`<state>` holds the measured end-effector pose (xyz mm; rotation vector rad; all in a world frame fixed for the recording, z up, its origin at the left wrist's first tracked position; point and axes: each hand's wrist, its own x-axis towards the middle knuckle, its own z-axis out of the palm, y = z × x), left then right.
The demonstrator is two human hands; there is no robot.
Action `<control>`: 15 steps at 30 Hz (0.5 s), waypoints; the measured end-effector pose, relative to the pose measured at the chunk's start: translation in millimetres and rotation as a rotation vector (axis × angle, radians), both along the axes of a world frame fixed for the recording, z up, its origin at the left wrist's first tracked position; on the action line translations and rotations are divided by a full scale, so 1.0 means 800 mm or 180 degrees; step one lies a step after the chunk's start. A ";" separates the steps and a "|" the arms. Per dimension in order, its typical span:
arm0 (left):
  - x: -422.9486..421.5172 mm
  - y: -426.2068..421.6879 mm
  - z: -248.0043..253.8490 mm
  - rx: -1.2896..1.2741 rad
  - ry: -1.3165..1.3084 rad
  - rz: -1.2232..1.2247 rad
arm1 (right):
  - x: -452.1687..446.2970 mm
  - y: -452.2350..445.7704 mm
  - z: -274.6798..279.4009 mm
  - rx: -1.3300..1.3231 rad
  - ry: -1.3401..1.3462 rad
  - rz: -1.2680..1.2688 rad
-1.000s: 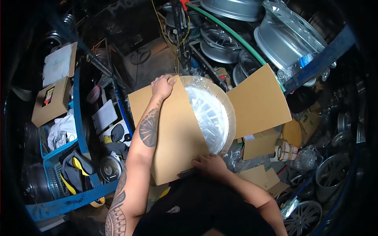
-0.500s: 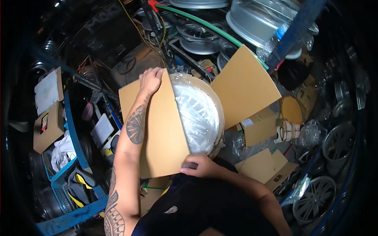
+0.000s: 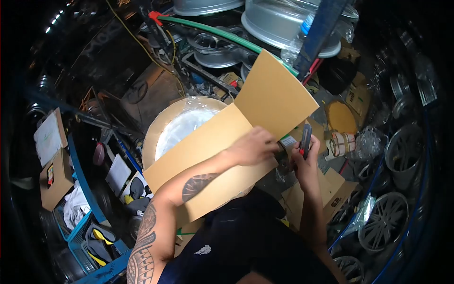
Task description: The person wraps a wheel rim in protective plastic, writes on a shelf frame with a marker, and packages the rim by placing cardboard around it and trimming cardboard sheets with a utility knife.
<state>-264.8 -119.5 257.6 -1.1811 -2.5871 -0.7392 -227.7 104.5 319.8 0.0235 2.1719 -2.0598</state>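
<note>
A tan cardboard sheet (image 3: 201,158) lies slantwise over a round wheel rim (image 3: 184,128) with clear plastic film on its face and a cardboard ring around it. My left hand (image 3: 253,146) is over the sheet's right part; its fingers are smeared by motion. To the right, my right hand (image 3: 307,163) is closed around a box cutter (image 3: 306,137), held with its tip upward. Behind both hands, another cardboard piece (image 3: 276,94) stands up at an angle. The lower part of the rim is hidden under the sheet.
Silver rims (image 3: 210,54) are stacked at the back, near a green strap (image 3: 213,29) and a blue post (image 3: 318,35). Dark rims (image 3: 385,220) line the right side. At left, a blue basket (image 3: 78,241) holds gloves. Cut cardboard (image 3: 333,189) lies on the floor.
The cardboard sheet has turned and now covers the rim's lower right. My left hand has moved right across it. My right hand has left the sheet's edge and now holds the box cutter raised.
</note>
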 end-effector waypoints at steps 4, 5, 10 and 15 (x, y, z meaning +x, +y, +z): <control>-0.018 -0.086 0.009 -0.0244 -0.0155 0.2598 | 0.004 0.026 -0.030 0.0383 0.0316 0.0358; -0.020 -0.101 0.001 -0.0458 -0.0306 0.3347 | 0.005 0.025 -0.038 0.0461 0.0338 0.0509; -0.009 -0.070 -0.005 -0.0551 -0.0992 0.2955 | -0.015 -0.004 -0.030 0.0720 0.0130 0.1112; -0.020 -0.029 -0.022 -0.0203 -0.0862 0.2890 | -0.062 -0.031 -0.020 0.1207 -0.0215 0.1138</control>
